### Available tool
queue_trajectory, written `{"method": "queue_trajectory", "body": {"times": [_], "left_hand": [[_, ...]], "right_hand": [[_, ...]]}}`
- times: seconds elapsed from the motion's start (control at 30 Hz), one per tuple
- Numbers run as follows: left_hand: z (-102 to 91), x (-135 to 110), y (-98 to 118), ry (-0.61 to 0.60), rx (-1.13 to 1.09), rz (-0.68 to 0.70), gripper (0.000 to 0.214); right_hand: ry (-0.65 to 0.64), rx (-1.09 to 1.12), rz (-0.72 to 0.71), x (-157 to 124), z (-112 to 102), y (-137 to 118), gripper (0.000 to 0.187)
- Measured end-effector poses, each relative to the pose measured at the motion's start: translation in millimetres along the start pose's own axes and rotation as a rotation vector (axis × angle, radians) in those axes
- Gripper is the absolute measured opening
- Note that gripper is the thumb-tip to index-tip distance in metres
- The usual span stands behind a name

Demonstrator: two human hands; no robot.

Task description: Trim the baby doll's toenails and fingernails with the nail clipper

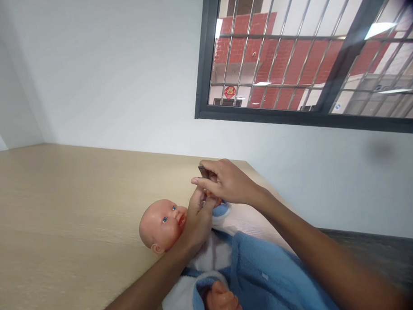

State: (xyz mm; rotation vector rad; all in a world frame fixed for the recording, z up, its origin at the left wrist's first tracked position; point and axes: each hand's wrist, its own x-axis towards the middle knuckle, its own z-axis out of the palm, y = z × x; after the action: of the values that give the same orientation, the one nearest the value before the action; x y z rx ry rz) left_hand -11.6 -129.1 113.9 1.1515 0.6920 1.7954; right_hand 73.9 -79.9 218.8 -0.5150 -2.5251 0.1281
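A baby doll (163, 224) in a blue and white outfit (264, 261) lies on its back on the wooden table. My left hand (200, 218) reaches across the doll's chest, its fingers closed around the doll's far hand (218, 201), which is partly covered. Just above, my right hand (227, 181) is closed on a small metal nail clipper (203, 171), held close to the doll's fingers. Most of the clipper is hidden by my fingers. The doll's other hand (223, 301) rests near the bottom edge, sticking out of a blue cuff.
The pale wooden table (76, 209) stretches to the left and back against a white wall (105, 77). Its right edge runs behind my right forearm. A dark-framed window (259, 112) with metal bars is set in the wall above.
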Motion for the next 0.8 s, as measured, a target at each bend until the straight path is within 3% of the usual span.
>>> {"method": "queue_trajectory", "body": {"times": [0.23, 0.57, 0.8], "left_hand": [[-1.4, 1.3, -4.4, 0.048, 0.046, -0.019, 0.018], [-2.6, 2.4, -4.2, -0.010, 0.019, 0.033, 0.019], [-3.6, 1.2, -6.9, 0.044, 0.064, -0.015, 0.028]], "right_hand": [[-0.005, -0.013, 0.016, 0.2, -0.9, -0.2, 0.043], [0.002, 0.041, -0.031, -0.1, -1.7, -0.2, 0.037], [0.002, 0.012, 0.000, 0.1, -2.1, -2.1, 0.042]]}}
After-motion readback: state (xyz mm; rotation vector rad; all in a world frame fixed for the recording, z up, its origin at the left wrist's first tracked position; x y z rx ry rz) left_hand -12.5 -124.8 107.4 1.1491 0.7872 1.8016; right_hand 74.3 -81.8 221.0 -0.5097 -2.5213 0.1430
